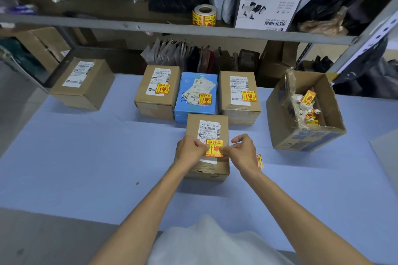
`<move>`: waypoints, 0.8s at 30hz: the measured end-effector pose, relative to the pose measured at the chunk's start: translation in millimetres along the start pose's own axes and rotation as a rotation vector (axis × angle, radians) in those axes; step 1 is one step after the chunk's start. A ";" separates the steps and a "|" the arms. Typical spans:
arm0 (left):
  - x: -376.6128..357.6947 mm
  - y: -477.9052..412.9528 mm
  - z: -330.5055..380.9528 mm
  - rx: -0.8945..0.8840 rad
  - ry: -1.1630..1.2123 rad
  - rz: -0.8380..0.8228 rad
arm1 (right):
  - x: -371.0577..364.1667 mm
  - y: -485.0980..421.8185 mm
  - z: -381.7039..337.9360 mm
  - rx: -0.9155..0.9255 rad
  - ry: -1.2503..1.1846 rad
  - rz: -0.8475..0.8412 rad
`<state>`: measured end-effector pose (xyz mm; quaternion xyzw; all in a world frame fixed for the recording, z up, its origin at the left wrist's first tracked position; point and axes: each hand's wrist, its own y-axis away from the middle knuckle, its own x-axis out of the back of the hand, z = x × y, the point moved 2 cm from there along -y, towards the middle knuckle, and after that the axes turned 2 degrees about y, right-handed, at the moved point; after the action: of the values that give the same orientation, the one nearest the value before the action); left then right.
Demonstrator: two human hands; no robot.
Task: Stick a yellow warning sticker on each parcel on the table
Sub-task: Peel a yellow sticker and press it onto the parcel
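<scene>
Right now I see both hands meeting over the nearest brown parcel point(192, 123) at the centre of the frame. The yellow warning sticker point(214, 148) lies on its top, across the lower end of the white label, directly between the hands. The left hand point(190, 149) pinches its left edge with curled fingers, and the right hand point(243, 150) pinches its right edge. Behind, the blue parcel point(187, 84) wears its own sticker, while the lone parcel point(97, 84) at upper left shows none. Spare stickers point(259, 160) peek out beside the right wrist.
</scene>
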<state>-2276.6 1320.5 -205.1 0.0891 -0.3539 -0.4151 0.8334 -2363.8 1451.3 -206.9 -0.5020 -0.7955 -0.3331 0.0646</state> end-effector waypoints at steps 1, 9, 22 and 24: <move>-0.8 1.0 0.9 -0.015 -0.035 0.009 | -0.5 0.6 1.0 0.002 0.014 0.004; -5.5 6.7 3.8 -0.105 -0.161 0.101 | -2.4 2.1 2.1 0.026 0.097 0.023; -13.2 -1.2 0.4 -0.102 -0.221 0.041 | -3.4 -3.9 2.8 0.006 0.158 0.065; -14.7 -1.6 0.5 -0.097 -0.217 0.024 | -3.2 -4.7 3.7 0.004 0.176 0.059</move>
<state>-2283.8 1330.6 -213.0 -0.0011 -0.4227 -0.4289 0.7983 -2365.3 1449.8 -213.2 -0.4940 -0.7722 -0.3724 0.1449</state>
